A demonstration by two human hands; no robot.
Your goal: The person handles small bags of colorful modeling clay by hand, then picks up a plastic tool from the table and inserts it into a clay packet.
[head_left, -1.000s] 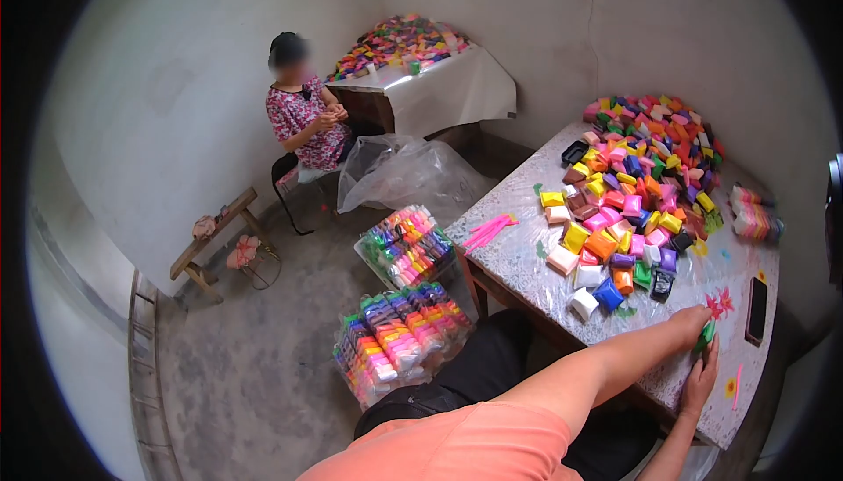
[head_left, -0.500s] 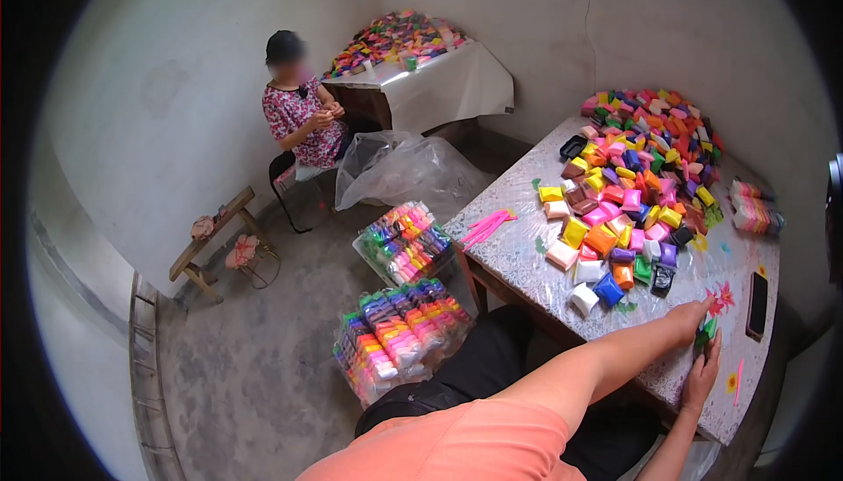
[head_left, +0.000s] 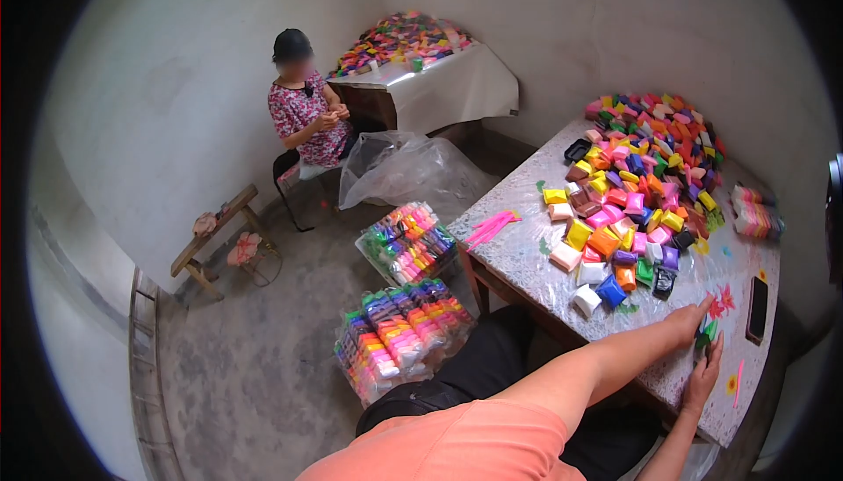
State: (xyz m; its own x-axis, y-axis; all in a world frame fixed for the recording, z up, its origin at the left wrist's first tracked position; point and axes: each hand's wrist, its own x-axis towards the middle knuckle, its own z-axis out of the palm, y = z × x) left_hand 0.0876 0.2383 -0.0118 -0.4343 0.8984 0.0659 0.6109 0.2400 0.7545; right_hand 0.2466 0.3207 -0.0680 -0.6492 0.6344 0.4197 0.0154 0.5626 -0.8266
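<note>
Over the right part of the patterned tablecloth (head_left: 518, 200), my left hand (head_left: 689, 321) reaches in with its fingers bent downward. My right hand (head_left: 702, 374) is close below it, fingers curled up toward the left. Something small and green (head_left: 705, 335) shows between the two hands. Its shape is mostly hidden, and I cannot tell its kind. Both hands look closed around that spot. Up and left of them lie soft, wrapped colored packets (head_left: 604, 240), among them a blue one (head_left: 609, 290) and a black one (head_left: 663, 283).
A black phone (head_left: 757, 309) and a pink strip (head_left: 738, 383) lie right of my hands. Pink strips (head_left: 492, 229) rest at the left table edge. Bundled packs (head_left: 404, 332) stand on the floor. Another person (head_left: 312, 121) sits by a second heaped table (head_left: 457, 86).
The view has shifted very slightly. My hands stay at the same spot, the green thing still between them. The packets on the table have not moved.
</note>
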